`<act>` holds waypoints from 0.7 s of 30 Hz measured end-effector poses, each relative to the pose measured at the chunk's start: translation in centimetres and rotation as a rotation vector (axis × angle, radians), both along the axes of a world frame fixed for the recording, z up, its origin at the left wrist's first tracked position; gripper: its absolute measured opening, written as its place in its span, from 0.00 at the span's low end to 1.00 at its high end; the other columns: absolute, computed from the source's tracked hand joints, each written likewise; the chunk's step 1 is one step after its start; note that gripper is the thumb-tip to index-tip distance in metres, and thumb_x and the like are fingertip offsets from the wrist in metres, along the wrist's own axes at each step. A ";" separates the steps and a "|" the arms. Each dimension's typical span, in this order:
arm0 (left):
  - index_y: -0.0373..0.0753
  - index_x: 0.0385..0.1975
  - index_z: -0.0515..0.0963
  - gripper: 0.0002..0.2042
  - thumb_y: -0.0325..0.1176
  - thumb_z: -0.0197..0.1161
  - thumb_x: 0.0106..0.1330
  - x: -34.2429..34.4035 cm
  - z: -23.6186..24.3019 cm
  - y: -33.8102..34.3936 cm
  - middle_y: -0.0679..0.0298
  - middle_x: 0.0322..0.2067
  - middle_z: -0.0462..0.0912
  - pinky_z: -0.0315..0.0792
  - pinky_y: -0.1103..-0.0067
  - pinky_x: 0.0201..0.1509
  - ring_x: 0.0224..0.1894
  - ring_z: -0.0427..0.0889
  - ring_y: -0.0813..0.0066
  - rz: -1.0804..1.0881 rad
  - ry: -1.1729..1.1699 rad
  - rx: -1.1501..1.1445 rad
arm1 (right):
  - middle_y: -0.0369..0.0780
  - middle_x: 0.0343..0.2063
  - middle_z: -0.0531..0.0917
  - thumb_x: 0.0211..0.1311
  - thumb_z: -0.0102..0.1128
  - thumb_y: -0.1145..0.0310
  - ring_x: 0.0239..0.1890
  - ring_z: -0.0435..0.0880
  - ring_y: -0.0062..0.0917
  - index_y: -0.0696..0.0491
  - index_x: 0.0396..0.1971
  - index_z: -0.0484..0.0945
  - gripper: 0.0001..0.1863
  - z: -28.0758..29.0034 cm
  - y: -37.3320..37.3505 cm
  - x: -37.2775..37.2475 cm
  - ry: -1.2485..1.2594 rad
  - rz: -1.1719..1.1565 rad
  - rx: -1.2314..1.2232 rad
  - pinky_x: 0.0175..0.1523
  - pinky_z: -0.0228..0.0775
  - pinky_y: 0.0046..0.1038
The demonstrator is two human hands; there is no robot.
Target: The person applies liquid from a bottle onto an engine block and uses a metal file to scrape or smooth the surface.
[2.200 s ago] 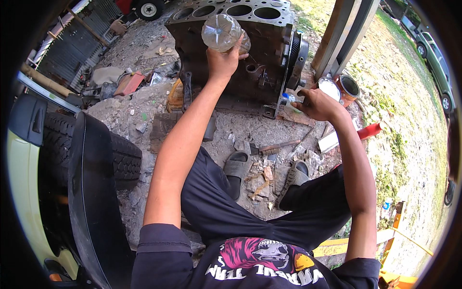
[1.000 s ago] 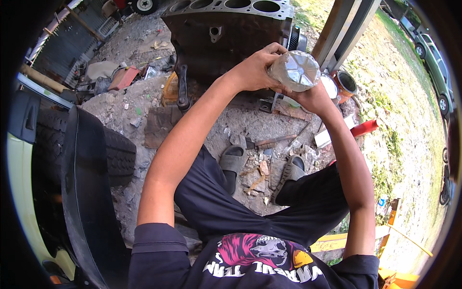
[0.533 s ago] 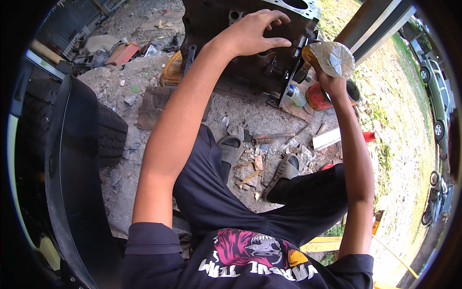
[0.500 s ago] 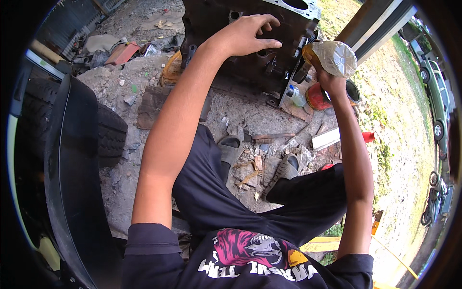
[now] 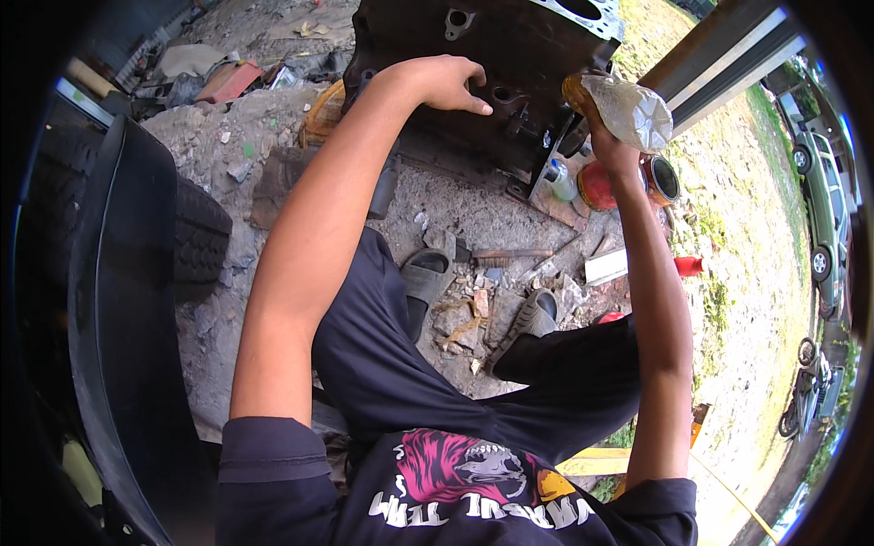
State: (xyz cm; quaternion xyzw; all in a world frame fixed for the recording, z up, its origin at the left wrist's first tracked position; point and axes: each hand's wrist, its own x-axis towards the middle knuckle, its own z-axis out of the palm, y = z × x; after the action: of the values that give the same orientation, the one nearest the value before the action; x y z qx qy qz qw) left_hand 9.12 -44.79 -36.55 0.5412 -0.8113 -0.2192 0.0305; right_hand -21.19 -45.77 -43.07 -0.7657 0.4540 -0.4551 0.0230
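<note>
My right hand [image 5: 614, 147] grips a clear plastic bottle [image 5: 637, 111], tilted with its base toward me and amber liquid at its neck end, beside the right end of the dark engine block [image 5: 492, 45]. My left hand [image 5: 446, 84] is open in front of the block's side, fingers curved and apart with nothing in them; I cannot tell if it touches the metal. Below the tilted bottle stand a small bottle with a blue cap [image 5: 563, 182], a red can [image 5: 595, 189] and an open tin [image 5: 662, 178].
A wire brush [image 5: 510, 255] lies among rubble. A tyre [image 5: 202, 237] and black panel [image 5: 123, 300] stand at my left. A metal post [image 5: 728, 73] rises at the right, with a parked car [image 5: 827, 237] and motorbike [image 5: 801, 391] beyond. A yellow frame [image 5: 592, 462] is near my right elbow.
The bottle passed from my left hand, through both hands, into my right, and moved rightward. My left hand let go and has since shifted a little down and left.
</note>
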 end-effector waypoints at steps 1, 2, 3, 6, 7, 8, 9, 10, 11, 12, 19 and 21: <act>0.40 0.60 0.72 0.33 0.55 0.67 0.60 0.0 0.0 -0.1 0.55 0.50 0.81 0.73 0.69 0.58 0.54 0.79 0.58 0.001 -0.008 -0.006 | 0.43 0.44 0.83 0.60 0.67 0.57 0.50 0.79 0.38 0.53 0.50 0.80 0.22 0.0 -0.1 0.5 -0.001 0.023 -0.012 0.58 0.66 0.39; 0.40 0.60 0.72 0.33 0.55 0.67 0.60 0.0 0.0 -0.2 0.55 0.50 0.81 0.73 0.69 0.58 0.54 0.79 0.58 0.006 -0.007 -0.009 | 0.43 0.46 0.83 0.58 0.68 0.62 0.50 0.81 0.36 0.52 0.52 0.79 0.22 0.1 -0.6 0.9 0.090 0.038 -0.074 0.57 0.69 0.36; 0.40 0.60 0.72 0.33 0.55 0.67 0.59 0.1 0.1 -0.4 0.55 0.50 0.81 0.73 0.69 0.58 0.54 0.79 0.58 0.010 -0.005 -0.013 | 0.43 0.47 0.83 0.57 0.67 0.64 0.50 0.82 0.36 0.52 0.53 0.78 0.23 0.2 -0.7 1.1 0.112 0.064 -0.085 0.56 0.70 0.35; 0.39 0.60 0.72 0.33 0.56 0.67 0.60 0.9 -0.1 -1.0 0.55 0.50 0.81 0.73 0.69 0.58 0.53 0.80 0.58 0.027 -0.010 -0.032 | 0.44 0.50 0.83 0.52 0.66 0.73 0.50 0.84 0.35 0.53 0.56 0.76 0.27 1.1 -0.3 1.9 0.103 0.186 -0.021 0.54 0.74 0.30; 0.39 0.60 0.72 0.34 0.56 0.67 0.60 1.2 -0.3 -1.1 0.55 0.50 0.81 0.73 0.69 0.58 0.53 0.80 0.58 0.033 -0.012 -0.041 | 0.44 0.50 0.83 0.52 0.66 0.75 0.50 0.84 0.35 0.53 0.56 0.76 0.27 1.5 0.3 2.0 0.122 0.175 -0.018 0.55 0.74 0.30; 0.38 0.60 0.72 0.34 0.56 0.66 0.60 1.6 -0.4 -1.1 0.54 0.50 0.81 0.73 0.69 0.58 0.53 0.80 0.58 0.034 -0.020 -0.058 | 0.44 0.50 0.83 0.52 0.65 0.76 0.50 0.84 0.35 0.54 0.56 0.76 0.27 1.8 0.8 2.1 0.140 0.166 -0.017 0.55 0.73 0.30; 0.38 0.60 0.72 0.34 0.56 0.66 0.60 1.8 -0.4 -1.0 0.54 0.49 0.81 0.73 0.69 0.58 0.53 0.80 0.58 0.043 -0.024 -0.057 | 0.44 0.50 0.83 0.52 0.65 0.78 0.51 0.84 0.35 0.54 0.56 0.76 0.27 2.1 1.4 2.2 0.159 0.157 -0.015 0.56 0.73 0.31; 0.38 0.60 0.72 0.34 0.56 0.66 0.60 1.9 -0.4 -1.0 0.54 0.49 0.81 0.73 0.69 0.58 0.53 0.80 0.59 0.052 -0.028 -0.056 | 0.45 0.51 0.82 0.49 0.66 0.79 0.52 0.83 0.34 0.55 0.58 0.75 0.31 2.2 2.0 2.1 0.168 0.131 0.018 0.57 0.73 0.30; 0.38 0.60 0.72 0.34 0.56 0.66 0.60 1.9 -0.4 -1.0 0.54 0.49 0.81 0.73 0.69 0.58 0.53 0.80 0.59 0.059 -0.032 -0.056 | 0.45 0.52 0.82 0.50 0.65 0.76 0.53 0.83 0.36 0.53 0.58 0.75 0.29 2.3 2.3 1.5 0.162 0.125 0.023 0.57 0.73 0.31; 0.38 0.60 0.72 0.33 0.56 0.66 0.60 2.0 -0.4 -1.0 0.54 0.49 0.81 0.73 0.69 0.58 0.53 0.80 0.59 0.059 -0.035 -0.058 | 0.46 0.52 0.81 0.52 0.65 0.74 0.53 0.82 0.37 0.51 0.57 0.76 0.28 2.3 2.6 1.0 0.156 0.120 0.029 0.57 0.72 0.32; 0.38 0.60 0.72 0.32 0.55 0.65 0.61 1.8 -0.3 -0.9 0.54 0.49 0.81 0.73 0.69 0.57 0.52 0.80 0.59 0.052 -0.039 -0.057 | 0.47 0.48 0.83 0.47 0.68 0.76 0.50 0.84 0.37 0.55 0.55 0.76 0.30 2.8 3.5 -1.5 0.181 0.103 0.046 0.54 0.74 0.32; 0.38 0.59 0.72 0.32 0.55 0.65 0.61 1.6 -0.7 -1.0 0.54 0.49 0.81 0.73 0.69 0.57 0.52 0.80 0.59 0.049 -0.039 -0.054 | 0.47 0.47 0.84 0.46 0.68 0.77 0.49 0.85 0.36 0.55 0.54 0.77 0.29 2.6 3.7 -1.9 0.163 0.054 0.075 0.53 0.75 0.31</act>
State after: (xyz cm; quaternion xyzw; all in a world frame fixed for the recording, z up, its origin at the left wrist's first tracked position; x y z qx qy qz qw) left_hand 10.75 -45.83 -37.22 0.5641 -0.8038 -0.1859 0.0346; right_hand -23.06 -42.06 -40.44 -0.8107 0.4503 -0.3731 0.0270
